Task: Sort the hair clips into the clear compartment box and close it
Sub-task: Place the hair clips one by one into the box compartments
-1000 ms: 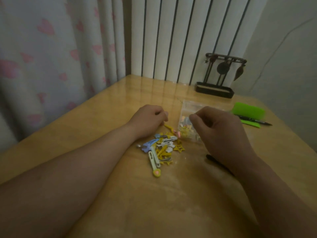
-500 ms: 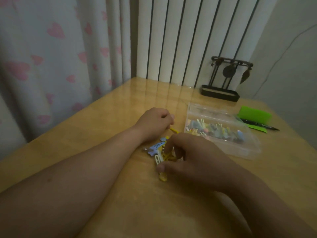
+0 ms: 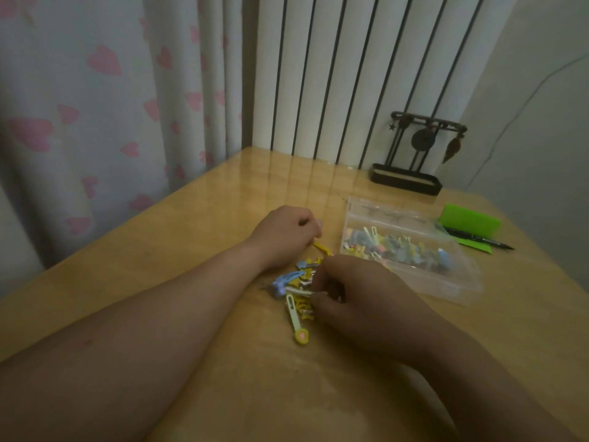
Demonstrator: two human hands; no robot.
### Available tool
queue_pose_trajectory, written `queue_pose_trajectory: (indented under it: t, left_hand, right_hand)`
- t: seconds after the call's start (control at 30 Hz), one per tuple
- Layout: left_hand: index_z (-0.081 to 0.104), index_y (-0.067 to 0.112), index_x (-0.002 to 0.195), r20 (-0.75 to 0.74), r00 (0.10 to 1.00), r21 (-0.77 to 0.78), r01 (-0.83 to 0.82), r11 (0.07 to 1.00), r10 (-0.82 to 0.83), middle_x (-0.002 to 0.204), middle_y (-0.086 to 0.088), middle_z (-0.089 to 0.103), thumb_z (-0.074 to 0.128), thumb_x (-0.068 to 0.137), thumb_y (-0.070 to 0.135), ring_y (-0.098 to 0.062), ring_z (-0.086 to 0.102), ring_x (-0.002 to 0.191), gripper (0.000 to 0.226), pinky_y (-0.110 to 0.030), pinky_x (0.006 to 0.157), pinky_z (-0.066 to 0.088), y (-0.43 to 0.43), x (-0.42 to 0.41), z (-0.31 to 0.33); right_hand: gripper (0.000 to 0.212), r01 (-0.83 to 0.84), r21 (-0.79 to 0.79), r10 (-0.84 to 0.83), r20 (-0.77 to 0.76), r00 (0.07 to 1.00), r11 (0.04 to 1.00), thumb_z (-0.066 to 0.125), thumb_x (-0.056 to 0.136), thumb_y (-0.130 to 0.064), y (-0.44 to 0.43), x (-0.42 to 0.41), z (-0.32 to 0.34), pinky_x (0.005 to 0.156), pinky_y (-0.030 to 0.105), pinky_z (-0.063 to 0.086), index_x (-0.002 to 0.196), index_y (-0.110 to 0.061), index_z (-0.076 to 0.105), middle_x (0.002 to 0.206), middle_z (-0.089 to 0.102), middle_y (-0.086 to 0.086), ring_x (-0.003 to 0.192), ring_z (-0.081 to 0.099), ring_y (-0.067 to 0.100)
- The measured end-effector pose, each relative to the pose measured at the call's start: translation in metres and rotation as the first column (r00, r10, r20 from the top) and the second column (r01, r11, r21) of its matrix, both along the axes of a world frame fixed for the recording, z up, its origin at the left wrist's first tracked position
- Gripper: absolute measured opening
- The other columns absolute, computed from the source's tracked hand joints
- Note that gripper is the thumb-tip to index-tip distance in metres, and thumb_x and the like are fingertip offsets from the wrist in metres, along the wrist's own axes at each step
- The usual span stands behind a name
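Note:
A small heap of hair clips [image 3: 294,287], yellow, blue and pale green, lies on the wooden table [image 3: 197,228] between my hands. My left hand [image 3: 285,234] rests behind the heap, fingers curled, pinching a yellow clip [image 3: 322,248]. My right hand [image 3: 360,298] covers the heap's right side, and its fingertips pinch a silvery clip [image 3: 299,291]. A long pale-green clip with a pink heart end [image 3: 296,320] sticks out toward me. The clear compartment box [image 3: 446,279] stands open to the right, with several clips inside.
A black ornament stand [image 3: 411,173] sits at the table's back edge. A green case [image 3: 468,220] and a black pen [image 3: 478,239] lie behind the box at the right. A curtain hangs at the left; the table's left edge runs diagonally.
My right hand came back from the box to the heap and now pinches a clip there. My left hand has stayed in place with its yellow clip.

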State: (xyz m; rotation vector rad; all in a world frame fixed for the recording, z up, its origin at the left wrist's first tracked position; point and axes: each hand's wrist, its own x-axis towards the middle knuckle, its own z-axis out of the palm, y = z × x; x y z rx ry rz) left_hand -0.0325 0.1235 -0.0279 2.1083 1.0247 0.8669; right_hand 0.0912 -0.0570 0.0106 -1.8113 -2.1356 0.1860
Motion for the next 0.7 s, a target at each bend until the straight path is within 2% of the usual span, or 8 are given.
queue_pose_trajectory:
  t: [0.1,0.2,0.33,0.4,0.47,0.53,0.63,0.7]
  left_hand:
    - [0.078,0.023,0.085,-0.009,1.0,0.012,0.001,1.0,0.0,0.081,0.004,0.076,0.06,0.101,0.034,-0.015,0.071,0.083,0.027,-0.041,0.085,0.058,-0.001,0.0,0.001]
    - [0.078,0.023,0.085,-0.021,1.0,0.016,0.0,1.0,0.0,0.08,0.005,0.076,0.061,0.101,0.034,-0.014,0.07,0.081,0.026,-0.04,0.083,0.058,0.001,-0.001,0.0]
    - [0.077,0.024,0.082,-0.022,1.0,0.031,0.0,1.0,0.001,0.076,0.007,0.074,0.061,0.101,0.033,-0.011,0.068,0.077,0.027,-0.036,0.076,0.055,0.001,-0.001,0.0]
    - [0.077,0.024,0.081,-0.037,0.999,0.042,-0.008,0.999,0.01,0.074,0.009,0.072,0.062,0.103,0.032,-0.006,0.064,0.072,0.028,-0.031,0.07,0.049,-0.002,-0.001,0.002]
    - [0.078,0.022,0.082,-0.031,1.0,0.04,-0.006,0.999,0.007,0.076,0.007,0.073,0.062,0.103,0.03,-0.01,0.067,0.077,0.027,-0.034,0.075,0.052,-0.003,0.0,0.003]
    - [0.079,0.021,0.084,-0.016,1.0,0.031,0.001,1.0,-0.001,0.079,0.004,0.075,0.063,0.102,0.031,-0.016,0.07,0.082,0.026,-0.039,0.083,0.055,-0.003,-0.001,0.002]
    - [0.079,0.02,0.085,-0.02,1.0,0.027,-0.003,1.0,0.003,0.081,0.001,0.076,0.063,0.102,0.033,-0.019,0.07,0.083,0.026,-0.042,0.085,0.056,-0.002,-0.001,0.001]
    - [0.079,0.021,0.085,-0.028,1.0,0.035,-0.001,0.999,0.002,0.081,0.002,0.076,0.062,0.103,0.033,-0.017,0.07,0.083,0.027,-0.041,0.085,0.056,-0.002,-0.001,0.002]
  right_hand:
    - [0.003,0.036,0.06,-0.033,-0.047,0.998,0.998,0.061,0.094,-0.035,0.0,0.001,0.001,0.068,0.03,0.049,0.093,-0.032,0.06,0.085,0.059,-0.011,0.081,0.055,0.006]
    - [0.006,0.051,0.117,-0.037,-0.121,0.992,0.992,0.06,0.095,-0.031,0.0,0.005,0.003,0.061,0.024,0.043,0.09,-0.031,0.058,0.076,0.059,-0.011,0.078,0.056,0.005]
    - [0.011,0.077,0.223,-0.038,-0.175,0.984,0.972,0.062,0.098,-0.022,0.0,0.015,0.006,0.067,0.032,0.051,0.101,-0.032,0.06,0.083,0.063,-0.014,0.081,0.059,0.007]
    - [0.021,0.144,0.292,-0.087,-0.2,0.976,0.945,0.061,0.099,-0.02,0.001,0.026,0.011,0.074,0.022,0.05,0.114,-0.034,0.065,0.096,0.065,-0.017,0.089,0.059,0.002]
    - [0.029,0.231,0.342,-0.162,-0.218,0.962,0.911,0.059,0.101,-0.014,0.003,0.042,0.017,0.083,0.012,0.045,0.124,-0.031,0.068,0.109,0.065,-0.016,0.096,0.056,-0.001]
    - [0.03,0.333,0.332,-0.253,-0.263,0.931,0.883,0.056,0.104,-0.012,0.003,0.062,0.024,0.086,0.018,0.048,0.124,-0.029,0.069,0.115,0.064,-0.013,0.101,0.057,0.0]
    - [0.023,0.479,0.245,-0.366,-0.393,0.844,0.843,0.053,0.107,-0.016,0.004,0.087,0.022,0.074,0.022,0.05,0.12,-0.03,0.065,0.112,0.066,-0.012,0.097,0.063,0.003]
    - [0.016,0.522,0.213,-0.404,-0.422,0.812,0.826,0.053,0.108,-0.018,0.006,0.096,0.014,0.074,0.026,0.053,0.115,-0.029,0.063,0.107,0.068,-0.011,0.096,0.065,0.006]
